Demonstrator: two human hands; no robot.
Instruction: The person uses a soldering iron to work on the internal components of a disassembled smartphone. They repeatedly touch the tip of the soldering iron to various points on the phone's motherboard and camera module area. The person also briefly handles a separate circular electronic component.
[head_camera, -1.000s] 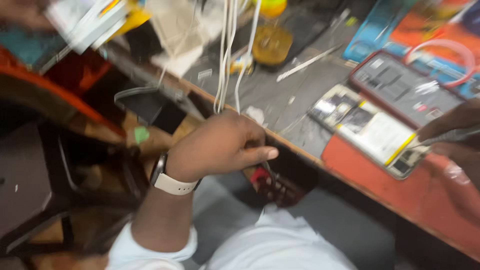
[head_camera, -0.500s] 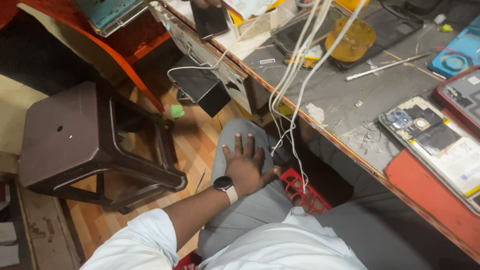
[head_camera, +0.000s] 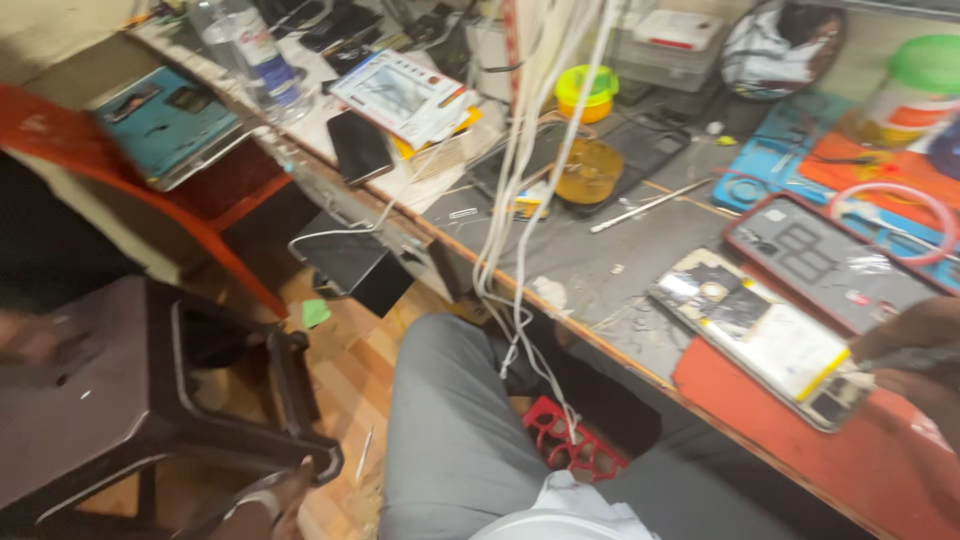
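The right hand (head_camera: 915, 365) sits at the far right edge of the view, fingers curled together around a thin grey tool (head_camera: 905, 357) whose tip points toward the opened phone (head_camera: 765, 335). That phone lies face-down on the counter (head_camera: 600, 265), back cover off, its pale battery and dark boards bare; its lower end rests on a red mat (head_camera: 760, 400) that covers the counter's near right corner. The tool's tip is just beside the phone's lower corner; whether it touches is too blurred to tell.

The left hand (head_camera: 265, 505) is low at the bottom edge, well apart from the counter, beside the leg of a dark plastic stool (head_camera: 120, 400). Only the wrist and part of the hand show, with a pale watch band; I cannot tell whether the fingers are spread or closed.

Just beyond the opened phone lies a second phone (head_camera: 825, 262) with a dark back and red rim. Behind it is a blue mat (head_camera: 775, 165) with small parts on it. A bundle of white cables (head_camera: 530, 170) hangs down across the counter's front edge toward a red basket (head_camera: 565, 445) on the wooden floor. Near the cables stand a round amber dish (head_camera: 588, 170) and a yellow tub (head_camera: 587, 90). A plastic bottle (head_camera: 250, 55) stands at the counter's far left end.
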